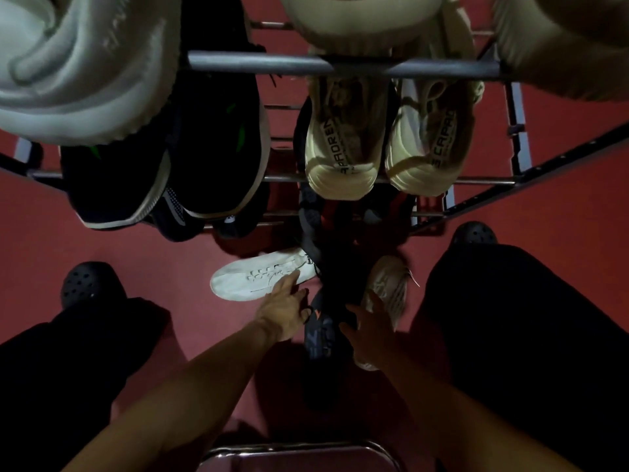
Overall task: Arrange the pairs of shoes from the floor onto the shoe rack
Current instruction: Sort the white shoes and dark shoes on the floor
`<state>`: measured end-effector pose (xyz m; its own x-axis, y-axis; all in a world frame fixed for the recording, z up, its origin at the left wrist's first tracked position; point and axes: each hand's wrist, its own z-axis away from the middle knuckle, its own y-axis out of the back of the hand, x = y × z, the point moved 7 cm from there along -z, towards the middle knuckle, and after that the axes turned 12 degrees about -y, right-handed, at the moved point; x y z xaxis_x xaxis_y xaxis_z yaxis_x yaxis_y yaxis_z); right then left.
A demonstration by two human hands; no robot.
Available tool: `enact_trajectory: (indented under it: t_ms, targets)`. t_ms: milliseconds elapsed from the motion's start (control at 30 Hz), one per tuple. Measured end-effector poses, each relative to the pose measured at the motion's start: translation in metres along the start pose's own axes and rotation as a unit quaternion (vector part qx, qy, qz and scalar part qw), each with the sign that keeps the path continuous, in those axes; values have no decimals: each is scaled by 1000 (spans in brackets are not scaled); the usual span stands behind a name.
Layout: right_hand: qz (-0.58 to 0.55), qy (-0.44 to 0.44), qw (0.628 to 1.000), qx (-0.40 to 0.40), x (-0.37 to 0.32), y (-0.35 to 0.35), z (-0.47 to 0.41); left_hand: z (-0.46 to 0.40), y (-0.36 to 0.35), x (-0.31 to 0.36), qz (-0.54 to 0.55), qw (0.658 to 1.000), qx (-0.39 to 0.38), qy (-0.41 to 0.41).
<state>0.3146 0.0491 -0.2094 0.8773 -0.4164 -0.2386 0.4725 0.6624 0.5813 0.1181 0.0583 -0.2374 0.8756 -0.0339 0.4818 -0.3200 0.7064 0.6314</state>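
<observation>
A metal bar (299,449) is seen nearest, at the bottom edge; beyond it, the left hand (284,310) is stretched out, its straight fingers laid on a white shoe (252,277) on the red floor (143,240); the right hand (369,330) is held with fingers loosely spread over a dark shoe (321,332), a pale shoe (388,291) just beside it; whether anything is gripped cannot be told; farther off, black shoes (204,148) and cream shoes (343,144) are kept on the rack (340,67).
</observation>
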Motion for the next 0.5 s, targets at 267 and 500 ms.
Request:
enact_trajectory:
  t_ms: [267, 500]
  targets:
    - [8, 1, 1000, -7, -14, 8, -3, 17, 1, -4, -25, 999, 8, -21]
    - [-11, -4, 1000, 5, -30, -4, 12, 81, -4, -58, -83, 993, 41, -69]
